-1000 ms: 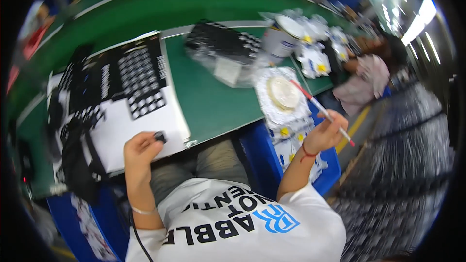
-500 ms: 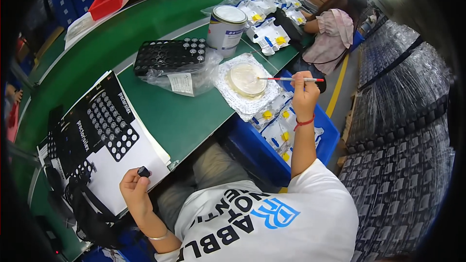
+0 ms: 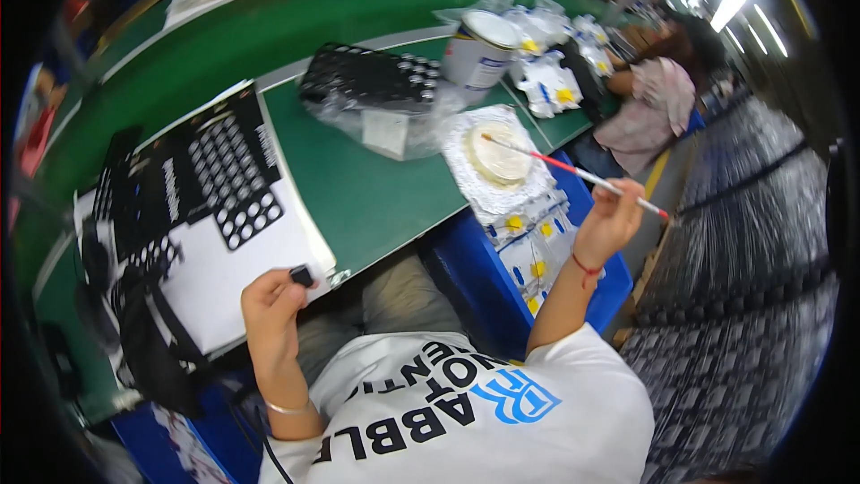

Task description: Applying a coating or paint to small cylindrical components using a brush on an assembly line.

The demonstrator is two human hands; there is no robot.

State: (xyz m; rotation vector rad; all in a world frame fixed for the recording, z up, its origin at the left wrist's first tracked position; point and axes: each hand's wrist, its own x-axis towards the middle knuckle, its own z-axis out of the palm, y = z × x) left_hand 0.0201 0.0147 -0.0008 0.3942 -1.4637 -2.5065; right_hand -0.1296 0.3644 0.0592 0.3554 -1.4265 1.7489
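Observation:
My right hand (image 3: 609, 226) grips a thin red and white paintbrush (image 3: 573, 169) near its back end. The brush tip hangs over a round shallow dish (image 3: 479, 168) of pale, creamy stuff; whether it touches cannot be told. Crumpled foil (image 3: 481, 202) lies under the dish. Near the bench's front edge, my left hand (image 3: 270, 309) pinches a small black knob-like part (image 3: 303, 277) between thumb and fingers. Left of it lies a white board (image 3: 269, 260) bearing black printed sheets and a black holed tray (image 3: 249, 220).
A white tin (image 3: 479, 56) stands behind the dish, beside a bagged black tray (image 3: 367, 76). Below the bench edge, a blue bin (image 3: 484, 282) holds white parts with yellow pieces. Another person (image 3: 654, 112) sits at the far right. Black straps (image 3: 157, 341) lie on the left.
The brush has swung from nearly level to a slant, its back end lower, and my right hand has turned with it. The view has shifted, and my left hand still holds the black part.

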